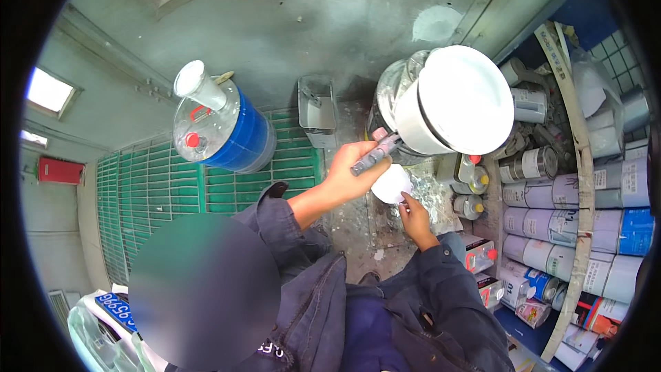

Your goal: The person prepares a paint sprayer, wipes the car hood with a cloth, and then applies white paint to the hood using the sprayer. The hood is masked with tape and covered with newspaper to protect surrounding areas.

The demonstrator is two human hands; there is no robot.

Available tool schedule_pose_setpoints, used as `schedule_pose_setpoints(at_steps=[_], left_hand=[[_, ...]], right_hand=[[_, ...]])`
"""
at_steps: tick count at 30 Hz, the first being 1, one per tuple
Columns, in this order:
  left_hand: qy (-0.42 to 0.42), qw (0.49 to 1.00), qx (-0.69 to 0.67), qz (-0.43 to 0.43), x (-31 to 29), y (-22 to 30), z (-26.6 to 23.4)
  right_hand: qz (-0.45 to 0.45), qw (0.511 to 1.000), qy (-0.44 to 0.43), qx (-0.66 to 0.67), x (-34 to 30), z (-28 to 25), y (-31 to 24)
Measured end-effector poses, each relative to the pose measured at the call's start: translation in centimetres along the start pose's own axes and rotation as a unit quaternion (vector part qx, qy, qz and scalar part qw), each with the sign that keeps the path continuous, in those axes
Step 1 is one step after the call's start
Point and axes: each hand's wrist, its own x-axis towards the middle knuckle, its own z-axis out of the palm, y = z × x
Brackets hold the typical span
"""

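My left hand (350, 169) is wrapped closely around a grey handle (372, 158), and my right hand (415, 219) pinches the near edge of a white round piece (392, 180); whether this is a flat lid or a cup, I cannot tell. Both are above the floor (354, 234), to the right of the right edge of the green grating (148, 193). The handle points to a large white vessel (468, 100), which appears in front of a metal drum (385, 89); I cannot see for certain if they are joined.

If the vessel hangs on this handle, its weight could twist my left wrist and tip it. The round piece has only a fingertip hold, so a small knock from the left hand could make it slip.

My left forearm reaches from lower left, upward and to the right. My right elbow is bent, its forearm rising and leaning left, fingers just below the left hand.
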Motion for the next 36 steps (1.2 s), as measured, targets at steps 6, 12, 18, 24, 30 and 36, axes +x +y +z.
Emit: schedule_pose_setpoints(at_steps=[6,12,18,24,30,36], left_hand=[[0.022,0.996,0.013,0.082,0.0,-0.3,-0.4],[0.009,0.999,0.005,0.031,-0.2,0.8,-1.7],[0.040,0.996,0.070,-0.024,0.3,2.5,-3.0],[0.076,0.993,0.079,-0.033,0.1,6.5,-6.2],[0.097,0.991,0.079,-0.044,0.6,10.2,-9.0],[0.145,0.979,0.143,0.003,-2.0,11.5,-12.0]], right_hand=[[0.076,0.996,-0.024,0.031,-0.3,-1.4,-3.1],[0.053,0.996,0.061,0.043,-0.2,-4.8,-4.4],[0.068,0.992,0.056,0.092,0.1,-10.4,-6.7],[0.030,0.987,0.113,0.113,4.9,-15.3,-11.5],[-0.090,0.962,0.218,-0.139,25.2,-22.8,-13.7],[0.084,0.959,-0.076,-0.259,35.2,-22.2,-15.5]])
